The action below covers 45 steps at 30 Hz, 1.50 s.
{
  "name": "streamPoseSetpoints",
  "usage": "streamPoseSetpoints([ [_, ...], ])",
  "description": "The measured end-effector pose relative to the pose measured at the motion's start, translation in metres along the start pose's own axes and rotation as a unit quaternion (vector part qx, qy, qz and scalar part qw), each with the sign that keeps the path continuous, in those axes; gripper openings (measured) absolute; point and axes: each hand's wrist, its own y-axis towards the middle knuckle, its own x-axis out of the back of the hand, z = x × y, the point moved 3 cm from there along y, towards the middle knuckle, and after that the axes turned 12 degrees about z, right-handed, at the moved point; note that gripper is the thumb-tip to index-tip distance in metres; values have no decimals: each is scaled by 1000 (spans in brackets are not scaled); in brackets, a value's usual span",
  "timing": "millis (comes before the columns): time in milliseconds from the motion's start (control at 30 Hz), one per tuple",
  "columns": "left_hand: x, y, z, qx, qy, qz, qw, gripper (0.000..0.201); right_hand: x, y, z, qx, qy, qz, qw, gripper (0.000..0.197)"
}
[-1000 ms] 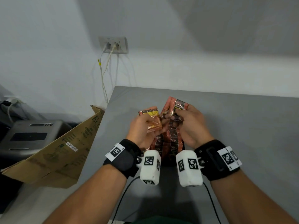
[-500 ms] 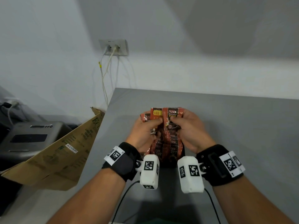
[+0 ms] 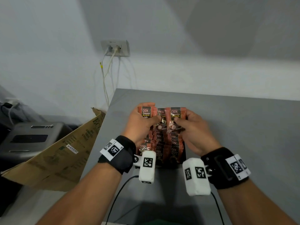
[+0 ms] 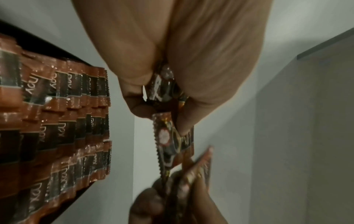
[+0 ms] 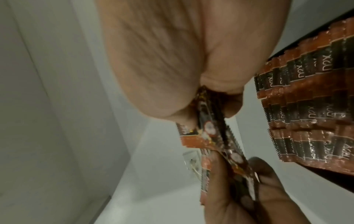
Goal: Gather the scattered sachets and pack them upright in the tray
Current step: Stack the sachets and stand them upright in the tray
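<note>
Both hands hold a fan of brown-and-black D2X sachets (image 3: 162, 113) upright above the far end of the tray. My left hand (image 3: 142, 122) grips the left sachets (image 4: 172, 136) between thumb and fingers. My right hand (image 3: 190, 125) pinches the right sachets (image 5: 210, 131) the same way. Below the hands, the black tray (image 3: 184, 157) holds three rows of sachets (image 3: 160, 150) packed upright; they also show in the left wrist view (image 4: 57, 121) and the right wrist view (image 5: 310, 106). The tray's far end is hidden by the hands.
The grey table (image 3: 243, 127) stretches bare to the right and behind the tray. A cardboard box (image 3: 61, 153) leans off the table's left edge, beside a grey printer (image 3: 27, 137). A wall socket with white cables (image 3: 115, 48) sits above the table's far left corner.
The hands have turned the held sachets from tilted and apart to upright, side by side, labels facing me, and drawn them together over the tray's far end.
</note>
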Motion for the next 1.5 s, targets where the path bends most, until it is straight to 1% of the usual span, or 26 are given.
streamPoseSetpoints([
  [67, -10, 0, 2, -6, -3, 24, 1000, 41, -4, 4, -3, -33, -20, -13, 999, 18],
  [133, -15, -2, 4, 0, -42, 39, 998, 34, -8, 5, -4, -40, -4, -24, 999, 19],
  [200, -15, -4, 7, 35, -122, 45, 991, 26, -8, 5, -3, -22, 31, -32, 999, 23],
  [233, -13, -4, 8, 56, -171, 47, 983, 24, -6, 5, -1, -11, 49, -45, 998, 24],
  [267, -12, -5, 7, 68, -203, 53, 975, 26, -1, 5, 1, 1, 66, -62, 996, 24],
  [300, -10, -5, 7, 68, -211, 59, 973, 25, 5, 6, 5, 13, 82, -71, 994, 23],
  [367, -7, -6, 6, 55, -188, 73, 978, 17, 11, 7, 11, 24, 100, -60, 993, 20],
  [433, -10, -8, 5, 42, -162, 76, 983, 15, 8, 6, 12, 11, 91, -29, 995, 20],
  [533, -16, -7, 7, 25, -126, 66, 990, 25, -6, 7, 3, -32, 58, -2, 998, 21],
  [600, -17, -4, 12, 18, -100, 56, 993, 31, -17, 6, -4, -53, 63, 1, 997, 21],
  [667, -17, -3, 16, 24, -97, 42, 994, 37, -22, 6, -6, -59, 88, -5, 994, 19],
  [767, -18, -7, 19, 53, -154, 44, 986, 39, -19, 8, -3, -40, 110, -22, 993, 23],
  [867, -12, -13, 21, 100, -220, 42, 969, 52, -1, 10, 5, -24, 144, -86, 986, 21],
  [933, -5, -12, 21, 100, -251, 46, 962, 56, 14, 9, 8, -16, 158, -113, 981, 20],
  [967, -3, -12, 19, 99, -247, 51, 963, 54, 19, 9, 8, -10, 163, -119, 979, 20],
  [1000, -1, -12, 18, 99, -235, 53, 966, 50, 24, 8, 8, -4, 168, -118, 979, 19],
  [1067, 0, -10, 11, 90, -176, 60, 978, 39, 29, 7, 8, 0, 175, -109, 979, 16],
  [1100, 1, -9, 9, 82, -140, 58, 985, 38, 30, 6, 7, -1, 176, -102, 979, 16],
  [1167, 5, -6, 9, 61, -68, 42, 995, 45, 31, 3, 5, -5, 166, -90, 982, 21],
  [1233, 5, -5, 7, 53, -27, 35, 998, 47, 28, 1, 2, -14, 151, -66, 986, 31],
  [1267, 5, -4, 7, 51, -22, 32, 998, 44, 25, 1, 0, -21, 142, -50, 988, 32],
  [1367, 1, -5, 4, 32, -52, 36, 997, 29, 11, -1, -4, -40, 105, -20, 993, 28],
  [1433, -9, -6, 2, 25, -118, 41, 992, 18, -3, -2, -8, -50, 84, -21, 995, 25],
  [1467, -16, -8, 1, 27, -158, 49, 986, 19, -11, -3, -10, -47, 83, -21, 995, 25],
  [1500, -23, -11, 2, 37, -192, 59, 979, 34, -20, -4, -12, -41, 95, -16, 995, 24],
])
